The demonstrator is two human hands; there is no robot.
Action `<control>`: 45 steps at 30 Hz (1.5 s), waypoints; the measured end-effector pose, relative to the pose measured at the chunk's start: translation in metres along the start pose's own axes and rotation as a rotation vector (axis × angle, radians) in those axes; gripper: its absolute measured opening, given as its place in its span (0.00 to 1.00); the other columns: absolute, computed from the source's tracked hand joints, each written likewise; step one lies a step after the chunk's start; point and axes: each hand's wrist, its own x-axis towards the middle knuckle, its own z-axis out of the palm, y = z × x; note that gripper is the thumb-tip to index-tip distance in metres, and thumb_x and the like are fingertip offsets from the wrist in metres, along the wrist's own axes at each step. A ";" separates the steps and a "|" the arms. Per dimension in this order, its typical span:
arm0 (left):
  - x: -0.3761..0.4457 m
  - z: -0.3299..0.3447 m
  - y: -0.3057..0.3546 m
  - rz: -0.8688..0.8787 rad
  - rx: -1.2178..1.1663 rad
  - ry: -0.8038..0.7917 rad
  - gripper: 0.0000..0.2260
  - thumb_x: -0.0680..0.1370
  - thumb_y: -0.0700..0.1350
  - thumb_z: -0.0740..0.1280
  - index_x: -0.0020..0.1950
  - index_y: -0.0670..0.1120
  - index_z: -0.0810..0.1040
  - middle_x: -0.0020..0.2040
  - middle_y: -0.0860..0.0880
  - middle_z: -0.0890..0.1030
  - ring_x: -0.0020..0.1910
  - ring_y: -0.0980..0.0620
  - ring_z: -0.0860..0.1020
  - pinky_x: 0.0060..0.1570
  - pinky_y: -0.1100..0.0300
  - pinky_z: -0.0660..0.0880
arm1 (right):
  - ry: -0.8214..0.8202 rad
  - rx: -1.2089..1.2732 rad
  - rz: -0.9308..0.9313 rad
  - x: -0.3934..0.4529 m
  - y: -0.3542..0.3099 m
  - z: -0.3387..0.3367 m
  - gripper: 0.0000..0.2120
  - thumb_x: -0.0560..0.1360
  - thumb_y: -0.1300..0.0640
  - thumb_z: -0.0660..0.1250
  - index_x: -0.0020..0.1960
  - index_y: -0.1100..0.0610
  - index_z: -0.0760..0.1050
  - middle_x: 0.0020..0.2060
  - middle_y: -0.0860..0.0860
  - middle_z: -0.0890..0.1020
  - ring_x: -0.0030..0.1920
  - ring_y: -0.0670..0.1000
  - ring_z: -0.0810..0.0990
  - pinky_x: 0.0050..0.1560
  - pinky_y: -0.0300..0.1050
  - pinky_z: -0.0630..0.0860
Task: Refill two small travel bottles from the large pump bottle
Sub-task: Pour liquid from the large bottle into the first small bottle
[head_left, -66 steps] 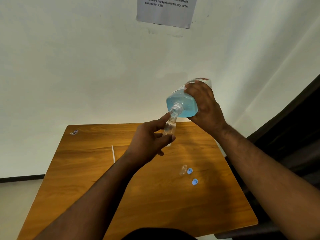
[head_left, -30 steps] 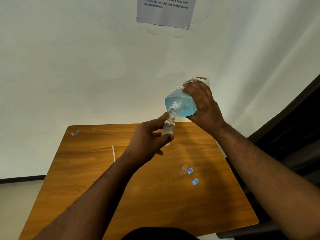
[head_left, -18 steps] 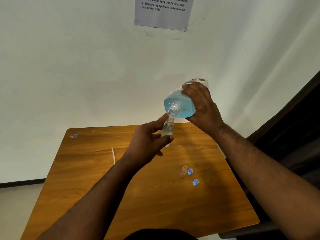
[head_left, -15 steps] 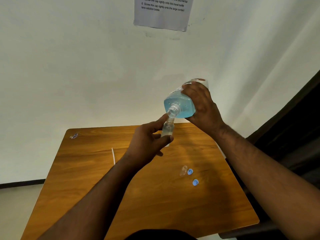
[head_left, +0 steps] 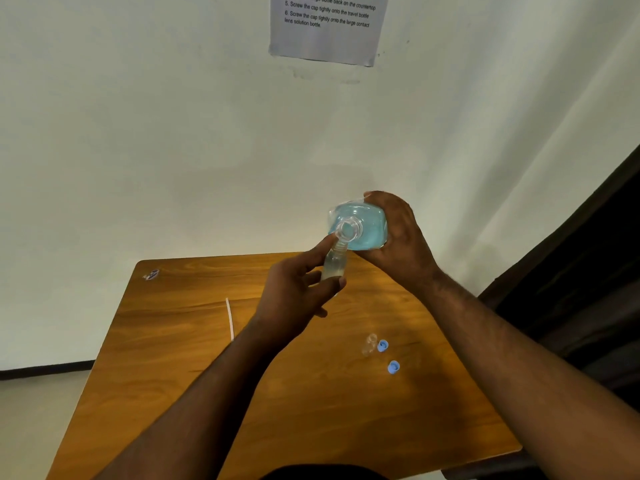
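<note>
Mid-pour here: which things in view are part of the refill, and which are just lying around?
Part of the job: large bottle in right hand; small bottle in left hand; second small bottle; two blue caps.

Just lying about: white strip; wrapper scrap; wall notice.

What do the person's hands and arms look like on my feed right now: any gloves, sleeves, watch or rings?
Both are bare. The left hand and right hand wear no gloves, and no ring shows on the fingers in view. Both forearms are uncovered down to the frame's lower edge, with no sleeve, watch or band at either wrist. Only a dark bit of clothing shows at the bottom centre.
</note>
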 end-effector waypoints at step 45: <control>-0.064 0.011 -0.149 -0.238 0.080 0.132 0.18 0.72 0.32 0.72 0.56 0.49 0.77 0.51 0.60 0.81 0.56 0.58 0.80 0.49 0.67 0.78 | -0.488 0.704 0.848 -0.143 0.081 0.164 0.47 0.57 0.68 0.80 0.69 0.51 0.61 0.64 0.55 0.74 0.62 0.58 0.75 0.59 0.62 0.76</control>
